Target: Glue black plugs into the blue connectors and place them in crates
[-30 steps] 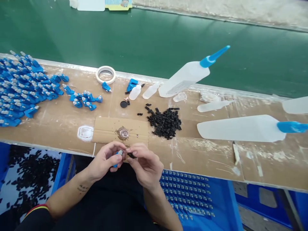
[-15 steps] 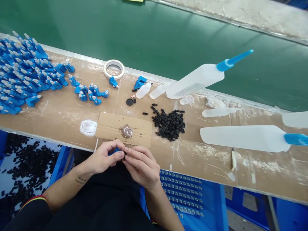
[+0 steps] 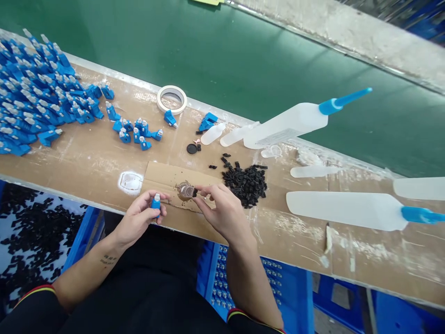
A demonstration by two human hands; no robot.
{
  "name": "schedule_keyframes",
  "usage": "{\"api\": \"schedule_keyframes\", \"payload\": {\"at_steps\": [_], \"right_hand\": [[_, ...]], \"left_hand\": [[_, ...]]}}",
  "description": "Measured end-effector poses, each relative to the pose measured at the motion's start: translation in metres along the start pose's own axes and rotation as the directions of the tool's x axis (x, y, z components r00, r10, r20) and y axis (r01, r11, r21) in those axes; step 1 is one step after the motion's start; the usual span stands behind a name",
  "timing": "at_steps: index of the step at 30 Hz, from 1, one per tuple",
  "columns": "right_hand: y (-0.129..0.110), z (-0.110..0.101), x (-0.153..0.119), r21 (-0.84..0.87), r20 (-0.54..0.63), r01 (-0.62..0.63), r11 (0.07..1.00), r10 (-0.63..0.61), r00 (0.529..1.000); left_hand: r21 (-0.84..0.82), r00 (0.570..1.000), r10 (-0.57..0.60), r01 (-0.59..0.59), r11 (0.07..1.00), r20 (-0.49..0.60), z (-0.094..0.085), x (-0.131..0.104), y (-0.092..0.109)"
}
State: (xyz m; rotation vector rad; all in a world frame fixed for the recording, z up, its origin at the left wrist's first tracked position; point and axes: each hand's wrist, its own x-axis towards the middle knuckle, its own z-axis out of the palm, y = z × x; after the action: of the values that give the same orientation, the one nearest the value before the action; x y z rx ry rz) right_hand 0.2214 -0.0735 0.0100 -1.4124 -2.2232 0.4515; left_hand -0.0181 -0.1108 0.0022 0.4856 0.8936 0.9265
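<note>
My left hand [image 3: 141, 215] is closed around a small blue plastic part [image 3: 156, 204] with a whitish tip pointing up, held over the table's near edge. Between the thumb and forefinger of my right hand [image 3: 222, 206] is a small black piece [image 3: 195, 191]. That piece is at the right side of a small clear cup [image 3: 186, 190]; whether it touches the cup I cannot tell. The cup sits amid a brown wet stain on a flat cardboard piece [image 3: 160, 174]. Just past my right hand lies a heap of black pieces [image 3: 245, 183].
Many blue parts [image 3: 41, 102] crowd the table's left end. A tape roll [image 3: 172, 99] lies near the back edge. White squeeze bottles [image 3: 344, 208] with blue nozzles lie to the right. Below the table are a blue tray [image 3: 295, 287] and a bin of black pieces [image 3: 38, 232].
My hands have come apart. The left moved slightly left with the blue part; the right went forward to the cup with the black piece. The camera view has shifted and tilted.
</note>
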Motion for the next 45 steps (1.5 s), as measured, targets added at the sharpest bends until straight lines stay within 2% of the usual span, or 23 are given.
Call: {"api": "schedule_keyframes", "payload": {"at_steps": [8,15,17,19,21,23,25,27,31,37,42,45], "right_hand": [[-0.005,-0.003,0.01,-0.122,0.155,0.083,0.989,-0.064,0.986],[-0.003,-0.004,0.01,-0.116,0.164,0.106,0.988,-0.086,0.983],[-0.003,-0.005,0.007,-0.042,0.11,0.066,0.997,-0.061,0.992],[-0.003,-0.005,0.001,0.128,-0.014,-0.002,0.992,0.004,1.0],[-0.004,-0.003,-0.008,0.373,-0.176,-0.041,0.927,0.115,0.978],[-0.006,0.003,-0.018,0.569,-0.295,-0.013,0.822,0.219,0.93],[-0.009,0.009,-0.026,0.66,-0.337,0.019,0.751,0.274,0.901],[-0.014,0.014,-0.031,0.69,-0.33,0.028,0.724,0.279,0.902],[-0.025,0.013,-0.033,0.669,-0.317,0.067,0.74,0.203,0.926],[-0.029,0.005,-0.032,0.595,-0.266,0.101,0.797,0.076,0.961],[-0.031,0.0,-0.028,0.471,-0.228,0.141,0.871,-0.035,0.973],[-0.036,-0.001,-0.027,0.32,-0.222,0.191,0.928,-0.123,0.967]], "left_hand": [[0.048,0.997,0.078,-0.077,0.996,-0.023,-0.009,-0.002,-0.01],[-0.108,1.0,0.001,-0.004,0.994,-0.024,-0.005,-0.001,-0.009],[-0.128,1.0,0.003,-0.007,0.992,-0.027,-0.003,-0.001,-0.009],[-0.156,1.0,0.005,-0.007,0.988,-0.013,0.0,-0.001,-0.009],[-0.185,0.999,0.0,0.007,0.983,0.037,0.005,-0.001,-0.009],[-0.2,0.995,-0.004,0.024,0.979,0.099,0.012,0.001,-0.01],[-0.188,0.989,-0.001,0.028,0.982,0.145,0.019,0.003,-0.012],[-0.156,0.984,0.008,0.02,0.988,0.176,0.026,0.005,-0.014],[-0.126,0.975,0.031,-0.003,0.992,0.219,0.034,0.006,-0.017],[-0.128,0.979,0.05,-0.024,0.991,0.2,0.035,0.003,-0.017],[-0.045,0.984,0.062,-0.055,0.997,0.168,0.034,0.001,-0.014],[0.005,0.987,0.098,-0.099,0.995,0.131,0.033,-0.001,-0.012]]}}
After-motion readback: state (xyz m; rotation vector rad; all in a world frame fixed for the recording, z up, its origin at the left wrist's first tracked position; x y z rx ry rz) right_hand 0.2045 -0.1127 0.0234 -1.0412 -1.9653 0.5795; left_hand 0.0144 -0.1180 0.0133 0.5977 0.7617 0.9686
